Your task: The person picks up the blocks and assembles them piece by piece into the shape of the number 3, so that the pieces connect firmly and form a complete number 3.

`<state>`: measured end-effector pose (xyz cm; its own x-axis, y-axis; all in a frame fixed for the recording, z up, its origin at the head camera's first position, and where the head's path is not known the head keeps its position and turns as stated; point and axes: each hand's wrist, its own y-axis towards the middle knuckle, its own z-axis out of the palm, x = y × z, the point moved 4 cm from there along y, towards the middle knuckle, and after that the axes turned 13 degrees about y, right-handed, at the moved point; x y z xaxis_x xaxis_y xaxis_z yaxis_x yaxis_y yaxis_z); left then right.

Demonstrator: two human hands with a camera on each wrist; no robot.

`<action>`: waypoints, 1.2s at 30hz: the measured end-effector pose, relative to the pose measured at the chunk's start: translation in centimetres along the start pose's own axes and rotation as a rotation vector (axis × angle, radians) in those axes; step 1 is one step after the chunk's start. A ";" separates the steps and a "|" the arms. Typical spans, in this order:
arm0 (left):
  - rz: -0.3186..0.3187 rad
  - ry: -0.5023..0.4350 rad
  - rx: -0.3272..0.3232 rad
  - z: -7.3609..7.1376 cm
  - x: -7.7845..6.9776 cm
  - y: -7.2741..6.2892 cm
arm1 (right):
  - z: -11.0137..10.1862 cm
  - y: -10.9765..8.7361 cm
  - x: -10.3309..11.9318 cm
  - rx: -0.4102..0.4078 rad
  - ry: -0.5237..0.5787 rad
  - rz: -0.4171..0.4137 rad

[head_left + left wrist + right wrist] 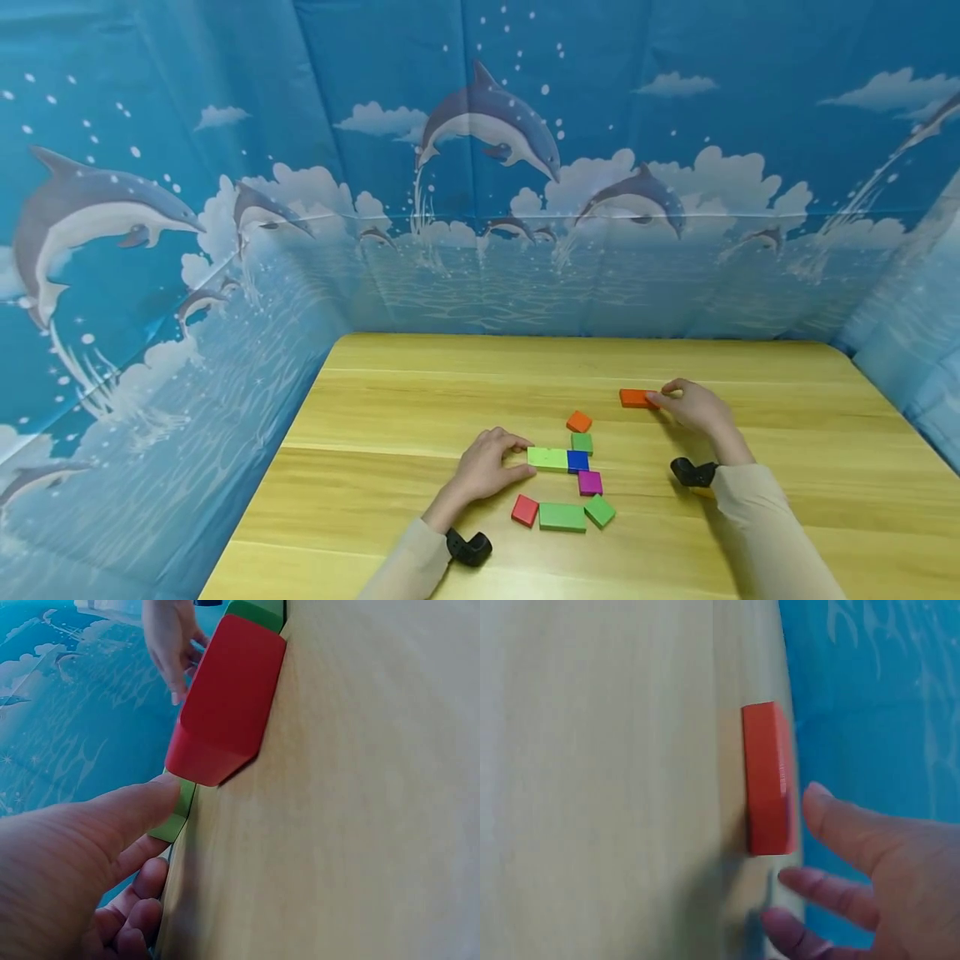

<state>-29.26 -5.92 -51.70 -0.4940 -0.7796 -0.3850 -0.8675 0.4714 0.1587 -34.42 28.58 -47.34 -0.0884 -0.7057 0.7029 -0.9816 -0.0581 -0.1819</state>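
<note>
My left hand (483,467) pinches the left end of a light green block (547,458) between thumb and forefinger. A blue block (577,461) meets that block's right end. In the left wrist view, a red block (229,697) stands large in front and covers part of the light green block (180,810). At the far right, my right hand (693,408) is at the right end of an orange-red oblong block (636,398). From the right wrist view, this block (766,780) lies on the table, with the fingers spread beside it.
Above the blue block lie a small green block (581,443) and an orange one (578,421). Below it are a magenta block (590,482), a tilted green block (600,511) and a long green block (562,517). Something yellow (703,492) shows partly under my right wrist.
</note>
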 end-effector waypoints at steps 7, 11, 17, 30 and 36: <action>0.004 -0.006 0.003 0.0 0.1 -0.2 | 1.7 1.8 -0.3 -0.024 0.135 -0.019; 0.000 0.000 0.000 0.1 0.1 -0.2 | 2.8 2.8 1.0 -0.106 0.117 -0.006; 0.005 -0.001 -0.007 0.0 0.0 -0.1 | 4.3 4.2 3.5 -0.196 0.072 0.090; 0.008 0.000 -0.012 0.2 0.1 0.0 | 7.6 5.5 7.7 -0.155 0.060 0.059; 0.004 -0.002 -0.007 0.1 0.0 -0.1 | 8.8 5.2 9.0 -0.094 0.050 0.024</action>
<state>-29.21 -5.93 -51.81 -0.4975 -0.7767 -0.3862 -0.8658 0.4718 0.1665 -38.87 15.76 -48.01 -0.1182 -0.6696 0.7333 -0.9904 0.0266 -0.1353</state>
